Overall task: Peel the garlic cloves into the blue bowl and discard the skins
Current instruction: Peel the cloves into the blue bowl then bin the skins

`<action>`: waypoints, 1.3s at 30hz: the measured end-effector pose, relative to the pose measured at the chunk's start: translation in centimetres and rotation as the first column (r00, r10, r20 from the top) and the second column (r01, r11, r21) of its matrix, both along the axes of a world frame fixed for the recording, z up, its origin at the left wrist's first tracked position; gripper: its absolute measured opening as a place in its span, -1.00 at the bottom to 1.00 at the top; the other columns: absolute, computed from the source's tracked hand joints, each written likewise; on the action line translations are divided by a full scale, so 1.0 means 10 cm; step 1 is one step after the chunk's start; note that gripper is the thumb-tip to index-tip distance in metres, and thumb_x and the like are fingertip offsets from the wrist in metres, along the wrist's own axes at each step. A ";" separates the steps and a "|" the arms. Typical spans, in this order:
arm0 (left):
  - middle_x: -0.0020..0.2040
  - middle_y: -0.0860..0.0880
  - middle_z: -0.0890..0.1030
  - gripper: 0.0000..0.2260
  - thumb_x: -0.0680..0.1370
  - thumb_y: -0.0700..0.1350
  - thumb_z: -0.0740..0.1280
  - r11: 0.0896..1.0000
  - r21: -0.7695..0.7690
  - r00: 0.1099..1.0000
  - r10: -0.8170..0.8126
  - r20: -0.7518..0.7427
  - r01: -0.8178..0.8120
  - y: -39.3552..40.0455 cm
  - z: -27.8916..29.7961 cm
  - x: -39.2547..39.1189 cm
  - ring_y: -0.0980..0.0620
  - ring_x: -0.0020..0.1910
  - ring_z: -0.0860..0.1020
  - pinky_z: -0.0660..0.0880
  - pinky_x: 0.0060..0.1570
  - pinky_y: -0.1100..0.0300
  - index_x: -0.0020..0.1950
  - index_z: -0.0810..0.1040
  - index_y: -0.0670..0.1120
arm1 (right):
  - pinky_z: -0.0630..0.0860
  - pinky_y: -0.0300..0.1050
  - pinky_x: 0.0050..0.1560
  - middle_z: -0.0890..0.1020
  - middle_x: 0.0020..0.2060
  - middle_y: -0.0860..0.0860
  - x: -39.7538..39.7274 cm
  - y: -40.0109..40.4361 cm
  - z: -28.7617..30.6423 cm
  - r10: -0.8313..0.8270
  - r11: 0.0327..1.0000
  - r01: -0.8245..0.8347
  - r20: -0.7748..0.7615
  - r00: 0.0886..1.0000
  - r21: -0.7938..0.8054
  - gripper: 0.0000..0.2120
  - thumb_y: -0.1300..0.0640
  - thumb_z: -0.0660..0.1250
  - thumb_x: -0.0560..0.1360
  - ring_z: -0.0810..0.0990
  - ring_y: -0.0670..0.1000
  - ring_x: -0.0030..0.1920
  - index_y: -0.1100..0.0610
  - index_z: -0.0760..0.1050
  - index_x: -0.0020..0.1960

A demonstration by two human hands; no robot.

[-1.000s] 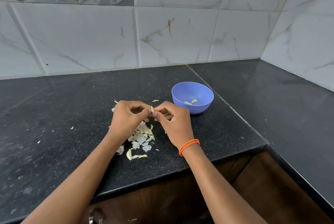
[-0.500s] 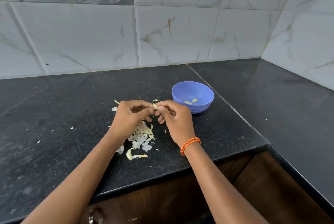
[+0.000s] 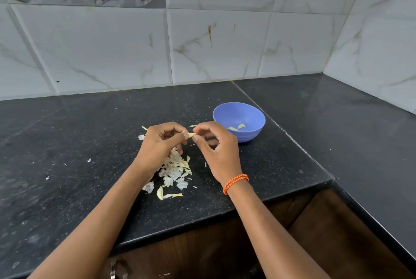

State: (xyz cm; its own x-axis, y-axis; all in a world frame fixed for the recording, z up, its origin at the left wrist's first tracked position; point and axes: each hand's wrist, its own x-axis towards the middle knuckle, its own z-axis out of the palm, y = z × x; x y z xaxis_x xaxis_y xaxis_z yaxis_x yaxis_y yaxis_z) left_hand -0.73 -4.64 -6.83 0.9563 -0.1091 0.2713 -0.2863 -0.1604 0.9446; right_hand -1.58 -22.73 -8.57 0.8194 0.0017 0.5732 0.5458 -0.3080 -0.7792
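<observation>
- Head view: two hands meet above the black bench (image 3: 67, 188); the left hand (image 3: 157, 146) and the right hand (image 3: 217, 150) each pinch one end of a single clove (image 3: 191, 135) between thumb and fingertip.
- The clove is small and pale, its long axis running roughly left to right between the hands, with a thin tip toward the right hand; whether skin still clings to it is hard to make out.
- One bowl (image 3: 247, 137) sits just beyond and right of the right hand, with two peeled cloves (image 3: 237, 127) inside.
- A pile of skins (image 3: 176, 171) lies under and just behind the left hand, partly hidden by it; too many overlap to count.
- A few flecks lie scattered left of the hands.
- One orange band (image 3: 235, 183) circles the right wrist.
</observation>
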 end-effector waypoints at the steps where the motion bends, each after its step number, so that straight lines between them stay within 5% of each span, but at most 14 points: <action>1: -0.26 -0.10 0.64 -0.91 0.62 -0.31 0.43 1.000 -0.001 1.000 0.001 0.002 -0.001 0.00 0.01 0.00 0.07 -0.41 0.53 0.38 -0.38 0.43 -0.06 0.71 -0.25 | 0.61 -0.26 -0.11 0.72 -0.04 -0.08 0.00 0.00 0.00 0.002 1.000 -0.002 -0.001 1.000 -0.017 -0.93 0.25 0.48 0.59 0.70 -0.06 -0.02 0.13 0.67 0.05; 9: -0.18 -0.09 0.70 -0.90 0.63 -0.28 0.43 1.000 0.025 0.998 0.014 0.059 -0.016 0.03 0.01 0.00 0.12 -0.23 0.62 0.55 -0.15 0.31 -0.05 0.73 -0.19 | 0.59 -0.27 -0.20 0.72 -0.08 -0.11 0.00 0.01 -0.01 -0.004 0.996 0.007 0.030 1.000 -0.094 -0.97 0.18 0.46 0.61 0.70 -0.05 -0.05 0.09 0.68 0.03; 12: -0.15 -0.10 0.72 -0.90 0.62 -0.27 0.44 0.998 0.059 0.997 0.020 0.077 -0.025 0.04 0.00 0.01 -0.02 -0.17 0.65 0.58 -0.07 0.24 -0.06 0.74 -0.17 | 0.55 -0.30 -0.21 0.70 -0.10 -0.12 0.02 0.01 -0.03 -0.030 0.990 0.036 0.043 0.999 -0.134 -0.96 0.18 0.46 0.61 0.68 -0.04 -0.06 0.07 0.65 0.01; 19: -0.09 -0.04 0.75 -0.94 0.62 -0.21 0.50 0.992 0.127 0.987 -0.034 0.159 0.013 0.05 -0.01 0.00 -0.07 -0.08 0.70 0.63 -0.01 0.13 0.01 0.76 -0.06 | 0.57 0.07 -0.18 0.59 -0.15 -0.12 0.05 0.01 -0.04 -0.077 0.975 0.093 0.086 0.993 -0.204 -0.86 0.21 0.38 0.66 0.58 0.02 -0.12 0.03 0.54 -0.05; 28: -0.20 -0.03 0.74 -0.89 0.55 -0.20 0.58 0.980 0.190 0.990 -0.081 0.114 0.059 -0.08 -0.07 -0.06 0.06 -0.27 0.64 0.52 -0.17 0.17 -0.17 0.76 -0.09 | 0.61 0.02 -0.14 0.64 -0.15 -0.09 0.00 -0.02 0.01 -0.146 0.984 0.155 0.106 0.984 -0.092 -0.87 0.28 0.39 0.61 0.63 0.00 -0.13 0.09 0.59 -0.05; 32: -0.18 -0.05 0.76 -0.94 0.58 -0.11 0.57 0.988 0.141 0.992 -0.073 0.105 0.058 -0.05 -0.08 -0.02 -0.16 -0.19 0.71 0.61 -0.10 -0.06 -0.09 0.80 -0.06 | 0.64 0.00 -0.13 0.66 -0.15 -0.10 -0.01 -0.01 0.01 -0.109 0.989 0.117 0.095 0.990 -0.088 -0.88 0.29 0.39 0.61 0.66 0.00 -0.12 0.09 0.59 -0.04; 37: -0.10 -0.10 0.78 -0.93 0.57 -0.21 0.55 0.997 0.021 0.994 -0.073 0.087 0.071 -0.06 -0.04 -0.01 -0.12 -0.20 0.73 0.60 -0.19 0.19 0.04 0.78 -0.16 | 0.69 0.13 -0.14 0.70 -0.17 -0.07 -0.01 -0.01 0.02 -0.056 0.998 0.056 -0.003 0.998 0.026 -0.90 0.28 0.42 0.61 0.71 0.06 -0.15 0.12 0.62 -0.05; 39: -0.09 -0.12 0.78 -0.93 0.57 -0.23 0.54 0.997 0.015 0.995 -0.076 0.067 0.075 -0.05 -0.06 0.01 -0.12 -0.20 0.73 0.59 -0.25 0.12 0.05 0.77 -0.17 | 0.70 0.12 -0.15 0.72 -0.17 -0.07 -0.03 -0.01 0.03 -0.041 0.997 0.042 -0.030 0.999 0.061 -0.92 0.28 0.44 0.60 0.73 0.04 -0.17 0.14 0.64 -0.05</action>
State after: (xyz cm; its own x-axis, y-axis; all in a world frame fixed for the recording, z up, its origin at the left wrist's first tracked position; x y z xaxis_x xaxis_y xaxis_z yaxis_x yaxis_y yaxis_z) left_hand -0.64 -5.09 -7.41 0.9247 -0.1841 0.3332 -0.3611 -0.1472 0.9208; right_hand -1.90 -22.84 -8.28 0.8342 -0.0672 0.5474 0.5106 -0.2810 -0.8126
